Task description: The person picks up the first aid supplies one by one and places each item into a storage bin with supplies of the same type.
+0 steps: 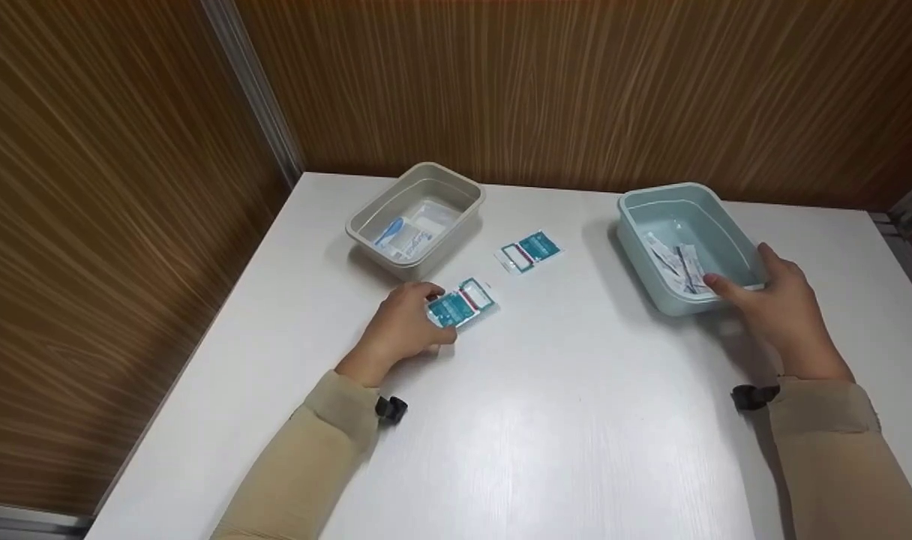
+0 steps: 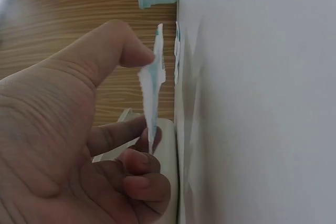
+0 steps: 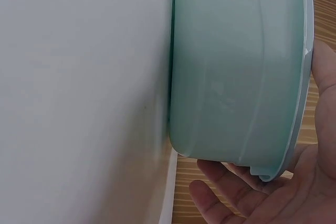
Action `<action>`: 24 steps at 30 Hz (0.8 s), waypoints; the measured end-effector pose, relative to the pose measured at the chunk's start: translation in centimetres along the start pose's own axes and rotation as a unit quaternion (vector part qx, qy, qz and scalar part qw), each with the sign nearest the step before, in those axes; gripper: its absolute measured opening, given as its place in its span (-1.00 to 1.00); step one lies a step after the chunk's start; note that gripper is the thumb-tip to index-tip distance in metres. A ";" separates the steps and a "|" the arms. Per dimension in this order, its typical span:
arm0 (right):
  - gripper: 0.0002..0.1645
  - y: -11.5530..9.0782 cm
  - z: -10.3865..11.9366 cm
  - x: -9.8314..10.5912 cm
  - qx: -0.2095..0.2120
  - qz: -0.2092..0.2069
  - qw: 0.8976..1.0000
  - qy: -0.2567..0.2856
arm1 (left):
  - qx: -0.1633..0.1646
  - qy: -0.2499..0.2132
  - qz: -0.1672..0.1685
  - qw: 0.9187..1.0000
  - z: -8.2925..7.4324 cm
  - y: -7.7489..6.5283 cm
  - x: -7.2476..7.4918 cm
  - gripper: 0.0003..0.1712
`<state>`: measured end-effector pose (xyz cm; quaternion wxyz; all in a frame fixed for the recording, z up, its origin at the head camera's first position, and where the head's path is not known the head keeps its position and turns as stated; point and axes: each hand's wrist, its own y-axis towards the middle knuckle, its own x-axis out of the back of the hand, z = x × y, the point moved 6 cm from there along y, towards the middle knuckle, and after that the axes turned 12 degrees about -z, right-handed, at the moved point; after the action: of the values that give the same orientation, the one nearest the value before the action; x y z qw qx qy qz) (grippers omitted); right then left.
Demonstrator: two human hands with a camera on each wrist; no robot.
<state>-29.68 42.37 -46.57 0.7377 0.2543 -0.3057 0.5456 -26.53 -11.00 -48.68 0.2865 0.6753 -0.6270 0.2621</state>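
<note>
My left hand pinches a flat teal-and-white packet by its edges, between thumb and fingers. Seen edge-on in the left wrist view, the packet hangs a little away from the tabletop. A matching packet lies flat on the table just beyond it. On the right, my right hand grips the near right corner of a pale green plastic bin, thumb over the rim and fingers outside. Slim white packets with dark print lie inside that bin, which sits on the table.
A beige bin stands at the back left, close beyond the left hand, with white-and-blue packets in it. Wood-grain panels rise along the back and left edges of the white table.
</note>
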 end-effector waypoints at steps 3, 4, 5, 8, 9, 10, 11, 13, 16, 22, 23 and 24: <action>0.55 0.0 0.0 0.2 0.003 -0.003 1.000 0.001 | -0.010 -0.016 -0.011 1.000 -0.6 0.0 0.2 -0.15; 0.55 0.0 0.1 0.2 0.004 -0.004 1.000 0.002 | -0.013 -0.020 -0.016 1.000 -0.8 0.0 0.3 -0.15; 0.55 0.0 0.1 0.3 0.005 -0.004 1.000 0.003 | -0.014 -0.023 -0.020 0.999 -1.0 0.0 0.4 -0.15; 0.55 0.0 -0.1 0.3 0.003 -0.003 1.000 0.003 | -0.014 -0.033 -0.036 0.999 -1.4 -0.1 0.7 -0.14; 0.55 0.0 -0.1 0.2 0.003 -0.002 1.000 0.002 | -0.012 -0.037 -0.041 0.998 -1.5 -0.1 0.8 -0.14; 0.54 -0.1 -0.1 0.2 0.001 -0.001 1.000 0.000 | -0.012 -0.040 -0.047 0.998 -1.5 -0.1 0.9 -0.14; 0.54 -0.1 -0.2 0.2 0.000 -0.001 1.000 -0.002 | -0.010 -0.043 -0.051 0.998 -1.6 -0.1 1.1 -0.15; 0.51 -0.2 -0.1 0.1 0.001 -0.002 1.000 -0.005 | -0.018 -0.048 -0.063 0.997 -1.8 -0.1 1.5 -0.17; 0.48 -0.3 0.1 0.0 0.003 -0.008 1.000 -0.003 | -0.040 -0.049 -0.087 0.994 -2.2 0.1 2.5 -0.20; 0.50 -0.3 0.3 0.0 -0.001 -0.008 1.000 0.004 | -0.064 -0.042 -0.121 0.990 -2.5 0.5 4.6 -0.18; 0.51 -0.2 0.3 0.0 -0.001 -0.008 1.000 0.005 | -0.063 -0.041 -0.121 0.990 -2.5 0.6 4.9 -0.17; 0.52 -0.2 0.3 0.0 -0.001 -0.008 1.000 0.006 | -0.064 -0.040 -0.123 0.990 -2.5 0.8 5.2 -0.16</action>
<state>-29.49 42.16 -46.37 0.7444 0.2523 -0.2997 0.5407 -26.91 -12.85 -43.22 0.3335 0.7375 -0.5658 0.1573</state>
